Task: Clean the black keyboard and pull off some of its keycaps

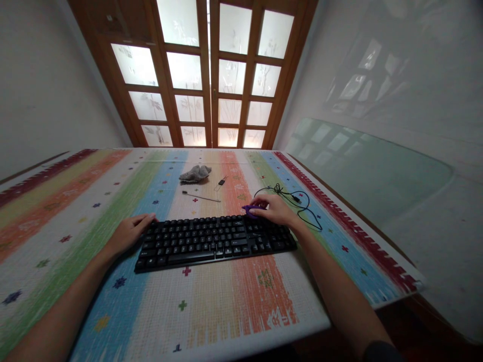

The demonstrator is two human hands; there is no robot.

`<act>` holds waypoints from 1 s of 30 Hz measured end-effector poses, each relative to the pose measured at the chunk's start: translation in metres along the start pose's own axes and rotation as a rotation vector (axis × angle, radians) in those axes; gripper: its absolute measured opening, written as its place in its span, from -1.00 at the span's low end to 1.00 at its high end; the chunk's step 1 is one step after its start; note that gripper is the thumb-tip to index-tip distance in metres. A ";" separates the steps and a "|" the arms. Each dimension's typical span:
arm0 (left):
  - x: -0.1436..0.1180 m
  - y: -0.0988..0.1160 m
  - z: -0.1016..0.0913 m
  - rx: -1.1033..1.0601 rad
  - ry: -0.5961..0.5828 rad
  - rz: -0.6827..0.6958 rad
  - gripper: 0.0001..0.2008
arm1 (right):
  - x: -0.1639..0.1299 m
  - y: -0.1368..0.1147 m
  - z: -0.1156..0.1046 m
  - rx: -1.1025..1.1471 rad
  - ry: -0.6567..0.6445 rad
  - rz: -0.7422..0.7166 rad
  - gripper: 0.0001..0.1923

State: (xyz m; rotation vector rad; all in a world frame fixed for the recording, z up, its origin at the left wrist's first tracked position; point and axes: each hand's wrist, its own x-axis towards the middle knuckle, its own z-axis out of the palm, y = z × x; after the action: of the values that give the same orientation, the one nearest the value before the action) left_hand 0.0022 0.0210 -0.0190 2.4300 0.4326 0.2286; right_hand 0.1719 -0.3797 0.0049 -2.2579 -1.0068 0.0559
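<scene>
- Pinching a small purple tool (249,211), the right hand (276,209) has its fingers curled closed on it at the upper edge of the keyboard (196,240), right of centre; contact with the keys unclear.
- Purple tool: probably light (fingers hide most of it, so softness is unconfirmed); best taken by its body.
- Left hand (130,231): fingers nearly together, at the keyboard's upper left corner; cannot tell whether it clamps or merely rests.
- Keyboard: flat, keys up, between the hands on the striped tablecloth (211,322). Judged stiff and fairly light, apt to slide if pushed; steady it by the end edges, off the keys.
- Cable (309,210): loose loops beyond the right hand; bendy, could snag.
- Thin stick (204,197), beyond the keyboard: looks rigid and may roll; take it mid-length.
- Small black piece with wire ends (222,182): light; wires may bend, so hold the dark middle.
- Gray cloth (195,174), farthest out: crumpled, soft, safe to grab anywhere.
</scene>
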 end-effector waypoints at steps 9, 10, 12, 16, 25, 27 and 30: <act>0.002 -0.006 0.002 -0.021 0.022 0.017 -0.47 | -0.002 -0.012 0.013 -0.157 -0.146 -0.114 -0.88; 0.002 -0.006 0.002 -0.022 0.024 0.018 -0.47 | -0.002 -0.013 0.014 -0.162 -0.145 -0.123 -0.88; 0.003 -0.007 0.002 -0.028 0.030 0.023 -0.48 | -0.002 -0.013 0.015 -0.161 -0.145 -0.136 -0.89; 0.003 -0.007 0.003 -0.035 0.034 0.030 -0.48 | -0.002 -0.011 0.017 -0.156 -0.131 -0.141 -0.89; 0.001 -0.002 0.002 -0.011 0.023 0.018 -0.44 | -0.003 -0.012 0.016 -0.277 -0.116 -0.176 -0.92; 0.001 -0.002 0.001 -0.011 0.024 0.018 -0.45 | -0.004 -0.014 0.015 -0.358 -0.109 -0.202 -0.94; 0.001 -0.002 0.001 -0.007 0.027 0.021 -0.46 | -0.004 -0.018 0.016 -0.493 -0.109 -0.234 -0.97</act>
State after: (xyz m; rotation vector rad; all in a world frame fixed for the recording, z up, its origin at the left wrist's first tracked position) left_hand 0.0031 0.0217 -0.0211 2.4276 0.4182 0.2719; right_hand 0.1532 -0.3651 0.0022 -2.5714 -1.4660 -0.1923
